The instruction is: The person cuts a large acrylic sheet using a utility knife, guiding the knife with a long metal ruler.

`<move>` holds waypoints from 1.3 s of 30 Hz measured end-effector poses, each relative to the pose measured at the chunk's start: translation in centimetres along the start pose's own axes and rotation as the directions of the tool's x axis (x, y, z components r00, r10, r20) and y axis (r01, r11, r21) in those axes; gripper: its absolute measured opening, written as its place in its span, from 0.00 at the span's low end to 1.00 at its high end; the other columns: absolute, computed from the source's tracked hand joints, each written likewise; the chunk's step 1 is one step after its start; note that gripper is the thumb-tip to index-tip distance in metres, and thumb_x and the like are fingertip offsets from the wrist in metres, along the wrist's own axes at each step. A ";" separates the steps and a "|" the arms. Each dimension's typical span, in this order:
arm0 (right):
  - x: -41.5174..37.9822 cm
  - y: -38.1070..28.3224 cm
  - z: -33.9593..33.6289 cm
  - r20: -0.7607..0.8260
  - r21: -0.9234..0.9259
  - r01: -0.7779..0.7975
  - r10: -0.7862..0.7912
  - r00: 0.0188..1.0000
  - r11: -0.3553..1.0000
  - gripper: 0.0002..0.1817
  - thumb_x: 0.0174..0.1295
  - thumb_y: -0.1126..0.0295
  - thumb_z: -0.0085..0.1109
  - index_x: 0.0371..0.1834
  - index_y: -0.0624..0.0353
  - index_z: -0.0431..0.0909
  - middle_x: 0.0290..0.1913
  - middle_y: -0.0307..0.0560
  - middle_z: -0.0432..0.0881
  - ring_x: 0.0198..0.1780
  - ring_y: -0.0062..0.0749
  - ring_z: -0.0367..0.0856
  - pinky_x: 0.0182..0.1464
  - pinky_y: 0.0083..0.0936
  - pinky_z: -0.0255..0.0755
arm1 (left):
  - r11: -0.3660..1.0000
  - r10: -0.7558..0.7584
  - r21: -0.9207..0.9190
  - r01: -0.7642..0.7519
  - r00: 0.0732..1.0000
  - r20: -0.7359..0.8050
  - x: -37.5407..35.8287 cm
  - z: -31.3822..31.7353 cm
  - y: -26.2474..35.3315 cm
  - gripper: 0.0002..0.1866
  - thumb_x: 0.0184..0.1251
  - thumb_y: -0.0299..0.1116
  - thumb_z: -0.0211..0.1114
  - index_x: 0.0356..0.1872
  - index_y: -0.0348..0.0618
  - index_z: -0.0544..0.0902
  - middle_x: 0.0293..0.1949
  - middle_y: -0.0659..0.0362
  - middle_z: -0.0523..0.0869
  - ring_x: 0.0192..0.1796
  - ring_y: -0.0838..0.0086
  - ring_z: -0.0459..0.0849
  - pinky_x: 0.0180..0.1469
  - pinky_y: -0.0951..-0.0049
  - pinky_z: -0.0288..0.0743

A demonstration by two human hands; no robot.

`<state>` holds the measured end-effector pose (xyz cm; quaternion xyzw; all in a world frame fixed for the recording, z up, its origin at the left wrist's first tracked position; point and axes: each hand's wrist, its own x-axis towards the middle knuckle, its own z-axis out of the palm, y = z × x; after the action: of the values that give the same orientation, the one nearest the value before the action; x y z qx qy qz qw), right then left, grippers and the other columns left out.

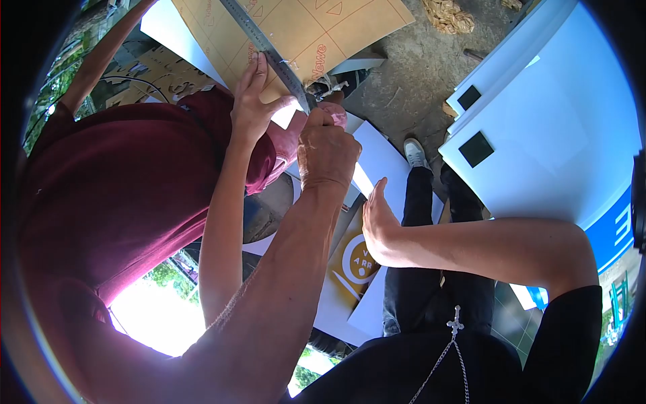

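Note:
My left hand (252,108) lies with fingers stretched on a board covered in brown paper (360,30) with red print, beside a metal ruler (259,40). Its thumb points out toward the ruler's near end. At that end a co-worker's closed hand (330,151) overlaps the ruler; what is inside that fist is hidden. My right hand (380,225) is held up with fingers straight and together, holding nothing. It is close to a narrow white strip (363,178), above white sheets (377,151).
The co-worker in a maroon shirt (128,168) leans in from the left, their forearm crossing mine. Large white panels (545,128) with black squares stand on the right. A yellow printed sign (350,259) lies below. Crumpled brown paper (447,17) rests on the concrete floor (417,74).

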<state>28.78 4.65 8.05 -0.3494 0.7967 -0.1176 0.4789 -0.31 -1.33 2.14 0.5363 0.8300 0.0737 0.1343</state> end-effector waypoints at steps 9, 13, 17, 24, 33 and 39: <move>1.0 -0.8 0.9 -0.082 -0.032 -0.034 0.031 0.996 0.999 0.36 0.53 0.55 0.72 0.67 0.50 0.76 0.72 0.61 0.69 0.72 0.61 0.65 0.64 0.80 0.56 | 1.000 -0.010 0.028 0.010 1.000 -0.002 -0.1 0.2 -0.3 0.56 0.47 0.47 0.80 0.78 0.49 0.59 0.75 0.50 0.65 0.74 0.56 0.66 0.73 0.60 0.65; -0.5 0.2 0.0 -0.003 -0.025 0.028 -0.028 1.000 0.999 0.38 0.64 0.60 0.62 0.75 0.65 0.63 0.74 0.65 0.63 0.74 0.62 0.62 0.69 0.74 0.53 | 0.840 -0.539 0.119 0.529 0.789 0.295 6.1 -3.2 8.3 0.55 0.47 0.40 0.81 0.77 0.39 0.60 0.73 0.44 0.67 0.72 0.52 0.69 0.72 0.60 0.67; -0.5 0.2 -0.2 0.005 -0.009 0.011 -0.011 1.000 1.000 0.38 0.64 0.60 0.61 0.75 0.65 0.62 0.74 0.65 0.63 0.74 0.62 0.62 0.70 0.73 0.54 | 0.996 0.083 0.034 -0.082 0.996 -0.017 0.1 -0.2 0.3 0.55 0.46 0.37 0.82 0.76 0.34 0.59 0.72 0.41 0.67 0.73 0.51 0.69 0.72 0.59 0.67; 0.1 -0.1 -0.1 -0.018 0.030 -0.010 0.011 1.000 0.999 0.38 0.63 0.60 0.62 0.74 0.66 0.63 0.74 0.65 0.64 0.74 0.61 0.63 0.70 0.73 0.54 | 0.998 0.045 0.046 -0.045 0.999 -0.017 -0.2 0.4 -0.8 0.57 0.46 0.48 0.81 0.78 0.47 0.59 0.76 0.51 0.64 0.73 0.54 0.68 0.72 0.57 0.67; -0.3 -0.1 -0.1 -0.009 -0.003 -0.028 0.028 1.000 1.000 0.39 0.60 0.59 0.66 0.74 0.63 0.65 0.73 0.64 0.65 0.74 0.58 0.64 0.70 0.73 0.55 | 0.997 -0.024 0.076 0.024 1.000 0.006 -0.5 0.2 -0.3 0.57 0.46 0.51 0.80 0.78 0.49 0.60 0.76 0.52 0.64 0.72 0.53 0.68 0.72 0.57 0.67; -0.2 0.0 -0.1 0.005 -0.016 0.000 0.000 1.000 1.000 0.40 0.59 0.60 0.69 0.74 0.63 0.65 0.73 0.63 0.65 0.74 0.57 0.64 0.70 0.72 0.56 | 0.997 -0.039 0.061 0.038 0.999 0.011 -0.4 0.1 -0.1 0.57 0.46 0.50 0.80 0.78 0.49 0.59 0.77 0.52 0.63 0.73 0.53 0.68 0.72 0.56 0.67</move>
<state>28.75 4.77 8.30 -0.3534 0.7965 -0.1102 0.4781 -0.18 -1.76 2.10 0.5243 0.8413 0.0427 0.1243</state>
